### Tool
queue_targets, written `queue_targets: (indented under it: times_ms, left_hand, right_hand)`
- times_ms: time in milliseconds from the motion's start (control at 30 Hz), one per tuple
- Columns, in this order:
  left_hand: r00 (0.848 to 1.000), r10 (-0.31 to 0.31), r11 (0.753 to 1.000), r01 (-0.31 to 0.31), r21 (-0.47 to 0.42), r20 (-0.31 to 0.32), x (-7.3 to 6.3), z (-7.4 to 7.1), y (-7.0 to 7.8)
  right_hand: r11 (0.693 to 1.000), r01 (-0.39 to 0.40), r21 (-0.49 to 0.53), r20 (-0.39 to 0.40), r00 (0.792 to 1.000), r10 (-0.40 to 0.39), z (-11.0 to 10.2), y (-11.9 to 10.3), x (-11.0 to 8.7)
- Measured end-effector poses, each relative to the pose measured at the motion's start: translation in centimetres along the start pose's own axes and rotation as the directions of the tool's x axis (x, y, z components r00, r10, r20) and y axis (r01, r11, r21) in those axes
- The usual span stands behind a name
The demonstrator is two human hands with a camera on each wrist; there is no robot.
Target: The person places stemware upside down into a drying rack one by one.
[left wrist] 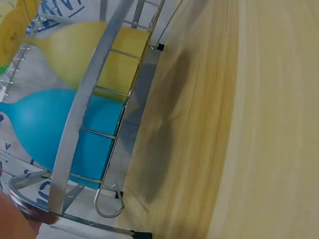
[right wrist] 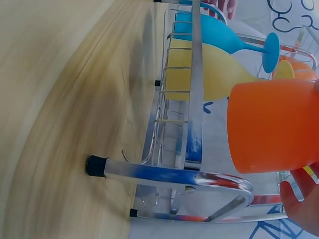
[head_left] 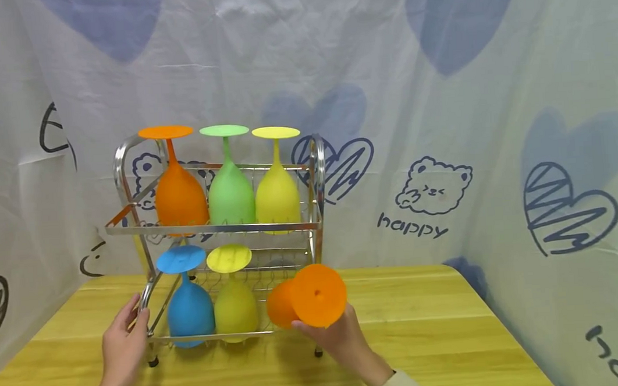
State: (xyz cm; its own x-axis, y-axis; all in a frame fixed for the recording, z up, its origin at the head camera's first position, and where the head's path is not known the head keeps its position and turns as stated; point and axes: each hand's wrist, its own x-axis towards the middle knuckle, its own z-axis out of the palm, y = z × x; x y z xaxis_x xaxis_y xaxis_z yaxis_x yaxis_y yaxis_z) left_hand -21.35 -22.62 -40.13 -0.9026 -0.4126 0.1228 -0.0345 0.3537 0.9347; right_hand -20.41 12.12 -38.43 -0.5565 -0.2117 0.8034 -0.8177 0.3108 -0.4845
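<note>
An orange goblet (head_left: 319, 295) is in my right hand (head_left: 344, 338), at the right end of the lower tier of a two-tier metal rack (head_left: 213, 228). Its round foot faces the head camera and its bowl tilts toward the rack. In the right wrist view, the goblet's bowl (right wrist: 274, 127) is apart from the lower front rail. My left hand (head_left: 124, 341) grips the rack's left side tube, thumb in front. Upside down on the lower tier stand a blue goblet (head_left: 190, 310) and a yellow goblet (head_left: 235, 307).
Upside down on the upper tier stand another orange goblet (head_left: 180, 197), a green goblet (head_left: 231, 194) and a second yellow goblet (head_left: 277, 194). The rack stands on black-tipped feet on a wooden table (head_left: 415, 327). A patterned white cloth (head_left: 365, 56) hangs behind and at both sides.
</note>
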Motion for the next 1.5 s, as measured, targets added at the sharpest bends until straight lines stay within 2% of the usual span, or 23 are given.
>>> queue_targets:
  times_ms: [100,200,367,467,533,700,833,967,1067,1200,1233,1300,1433,1500]
  left_hand:
    - [1.000,-0.014,1.000,0.014,-0.023,-0.019,0.7,0.4,-0.2]
    - [0.999,-0.030,0.997,0.027,-0.078,-0.037,1.3,0.4,-0.3]
    - [1.000,-0.017,0.988,0.013,-0.152,-0.025,2.0,-0.3,-0.3]
    - [0.999,-0.023,0.983,0.029,-0.182,0.032,2.3,-0.8,-0.4]
    - [0.996,-0.034,0.977,0.049,-0.208,0.077,2.5,-1.1,-0.6]
    - [0.986,-0.060,0.930,0.113,-0.349,0.157,3.0,-1.6,-1.1]
    - [0.982,-0.077,0.889,0.145,-0.435,0.171,2.9,-1.7,-1.1]
    - [0.982,-0.075,0.875,0.147,-0.461,0.171,3.1,-1.6,-1.3]
    - [0.986,-0.052,0.885,0.119,-0.449,0.160,4.2,-1.3,-2.9]
    - [0.990,-0.013,0.880,0.079,-0.467,0.143,6.7,-0.7,-6.7]
    - [0.990,-0.004,0.876,0.072,-0.477,0.141,7.3,-0.6,-7.6]
    - [0.989,0.008,0.850,0.071,-0.522,0.149,8.3,-0.4,-9.1]
    - [0.987,0.028,0.833,0.065,-0.549,0.159,9.1,-0.4,-10.2]
    - [0.986,0.040,0.844,0.055,-0.534,0.164,9.1,-0.5,-10.2]
  right_hand:
    - [0.996,-0.038,0.082,0.042,0.998,0.035,0.1,-1.3,0.8]
    - [0.990,-0.076,0.118,0.086,0.994,0.066,0.2,-2.1,1.5]
    - [0.988,-0.117,0.101,0.129,0.986,0.104,1.1,0.0,1.5]
    - [0.985,-0.154,0.084,0.148,0.979,0.140,1.4,0.9,1.5]
    - [0.976,-0.201,0.086,0.169,0.968,0.184,1.5,1.1,1.6]
    - [0.954,-0.292,0.062,0.217,0.937,0.273,2.0,1.0,2.2]
    - [0.943,-0.333,-0.013,0.262,0.909,0.324,2.6,1.0,2.7]
    - [0.923,-0.377,-0.078,0.303,0.873,0.382,3.2,0.9,3.4]
    - [0.906,-0.407,-0.115,0.312,0.851,0.422,3.6,1.0,3.7]
    - [0.881,-0.446,-0.159,0.299,0.829,0.473,4.0,1.3,3.8]
    - [0.876,-0.452,-0.166,0.297,0.825,0.481,4.0,1.3,3.8]
    - [0.875,-0.450,-0.178,0.290,0.826,0.484,4.1,1.5,3.8]
    - [0.876,-0.444,-0.188,0.290,0.827,0.481,4.3,1.8,3.6]
    - [0.876,-0.444,-0.187,0.295,0.826,0.481,4.3,1.8,3.5]
